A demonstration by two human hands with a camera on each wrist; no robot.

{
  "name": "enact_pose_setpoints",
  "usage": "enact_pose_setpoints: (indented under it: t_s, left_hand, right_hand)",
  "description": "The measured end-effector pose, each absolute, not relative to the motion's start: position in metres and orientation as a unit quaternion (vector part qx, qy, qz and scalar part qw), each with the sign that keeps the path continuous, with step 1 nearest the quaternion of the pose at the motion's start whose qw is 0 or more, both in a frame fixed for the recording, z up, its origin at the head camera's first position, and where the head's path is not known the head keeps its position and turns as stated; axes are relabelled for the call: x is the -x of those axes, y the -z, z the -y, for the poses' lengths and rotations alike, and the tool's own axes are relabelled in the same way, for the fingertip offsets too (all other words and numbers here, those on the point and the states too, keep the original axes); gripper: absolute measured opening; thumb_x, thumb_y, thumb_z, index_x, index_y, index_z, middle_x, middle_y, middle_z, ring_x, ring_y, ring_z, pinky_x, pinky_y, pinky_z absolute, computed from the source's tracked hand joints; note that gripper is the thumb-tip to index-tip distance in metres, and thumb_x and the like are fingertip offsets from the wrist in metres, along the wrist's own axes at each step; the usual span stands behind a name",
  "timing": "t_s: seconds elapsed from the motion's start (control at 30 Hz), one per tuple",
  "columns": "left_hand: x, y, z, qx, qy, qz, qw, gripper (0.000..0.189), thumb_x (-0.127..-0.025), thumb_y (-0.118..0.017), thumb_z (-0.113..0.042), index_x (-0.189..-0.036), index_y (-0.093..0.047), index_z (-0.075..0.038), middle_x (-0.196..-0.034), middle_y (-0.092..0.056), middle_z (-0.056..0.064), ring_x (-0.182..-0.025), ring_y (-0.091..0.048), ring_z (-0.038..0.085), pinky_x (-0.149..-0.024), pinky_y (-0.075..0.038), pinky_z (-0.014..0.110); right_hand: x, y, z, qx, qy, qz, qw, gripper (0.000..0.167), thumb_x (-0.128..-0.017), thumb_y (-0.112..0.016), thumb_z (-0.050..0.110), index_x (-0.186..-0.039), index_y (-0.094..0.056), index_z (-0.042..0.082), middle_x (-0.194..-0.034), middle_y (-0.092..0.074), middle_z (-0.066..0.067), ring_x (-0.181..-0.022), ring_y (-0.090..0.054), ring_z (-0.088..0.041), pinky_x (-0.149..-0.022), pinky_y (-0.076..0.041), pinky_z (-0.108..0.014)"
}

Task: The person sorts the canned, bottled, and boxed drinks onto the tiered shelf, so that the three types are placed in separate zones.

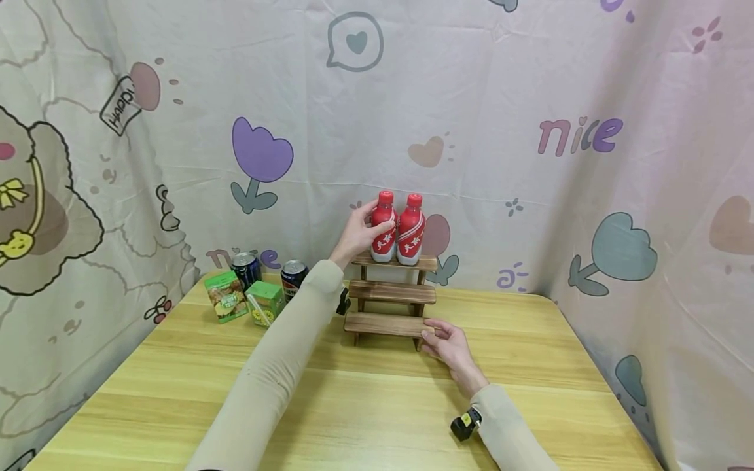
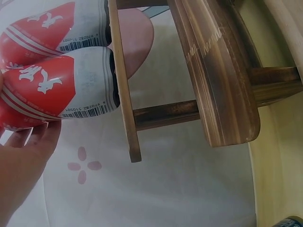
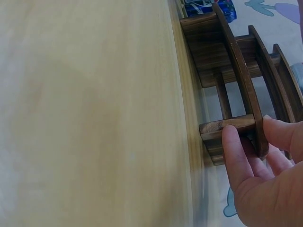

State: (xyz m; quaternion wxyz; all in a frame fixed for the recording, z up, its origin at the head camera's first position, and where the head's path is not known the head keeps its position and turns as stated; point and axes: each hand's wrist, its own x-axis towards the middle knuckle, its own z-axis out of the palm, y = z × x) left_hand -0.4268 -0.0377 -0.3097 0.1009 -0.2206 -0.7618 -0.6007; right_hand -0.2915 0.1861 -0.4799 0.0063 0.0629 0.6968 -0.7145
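Observation:
Two red-and-white bottles with red caps stand side by side on the top step of a small wooden three-step rack (image 1: 391,292). My left hand (image 1: 359,234) grips the left bottle (image 1: 383,245), thumb across its front; in the left wrist view its fingers curl under that bottle (image 2: 47,90). The right bottle (image 1: 410,232) is next to it, seemingly touching. My right hand (image 1: 452,350) holds the right end of the lowest step, and in the right wrist view the thumb and fingers pinch the step's edge (image 3: 255,123).
Left of the rack, partly behind my left arm, are two dark blue cans (image 1: 246,269) (image 1: 294,273), a green snack packet (image 1: 226,297) and a green drink carton (image 1: 265,302) with a straw. A patterned curtain (image 1: 483,196) hangs behind the wooden table (image 1: 377,418).

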Motion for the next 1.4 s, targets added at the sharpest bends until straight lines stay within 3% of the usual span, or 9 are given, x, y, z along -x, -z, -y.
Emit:
enact_pose_setpoints:
  t_s: [0.83, 1.23, 1.4]
  left_hand:
    - [0.422, 0.311, 0.042, 0.197, 0.606, 0.764, 0.1, 0.068, -0.088, -0.075, -0.029, -0.148, -0.044, -0.019, -0.142, -0.053, 0.01, -0.127, -0.053, 0.027, -0.105, -0.046, 0.047]
    - [0.415, 0.318, 0.065, 0.206, 0.607, 0.749, 0.168, 0.051, -0.089, -0.075, -0.026, -0.133, -0.058, -0.005, -0.126, -0.064, 0.014, -0.114, -0.06, 0.028, -0.101, -0.047, 0.044]
    - [0.413, 0.32, 0.077, 0.21, 0.616, 0.739, 0.171, 0.041, -0.088, -0.075, -0.021, -0.122, -0.065, -0.001, -0.115, -0.068, 0.018, -0.105, -0.064, 0.034, -0.09, -0.053, 0.038]
  right_hand:
    - [0.293, 0.481, -0.188, -0.063, 0.711, -0.7, 0.009, 0.04, -0.09, -0.067, -0.001, -0.129, -0.059, -0.003, -0.097, -0.064, -0.009, -0.085, -0.069, -0.019, -0.084, -0.058, -0.036]
    - [0.293, 0.479, -0.188, -0.066, 0.707, -0.704, 0.008, 0.039, -0.091, -0.066, -0.001, -0.129, -0.061, 0.0, -0.098, -0.064, -0.009, -0.086, -0.069, -0.02, -0.084, -0.058, -0.035]
    - [0.293, 0.48, -0.187, -0.064, 0.705, -0.706, 0.011, 0.039, -0.09, -0.066, 0.0, -0.129, -0.06, -0.001, -0.098, -0.062, -0.009, -0.086, -0.069, -0.019, -0.084, -0.058, -0.035]
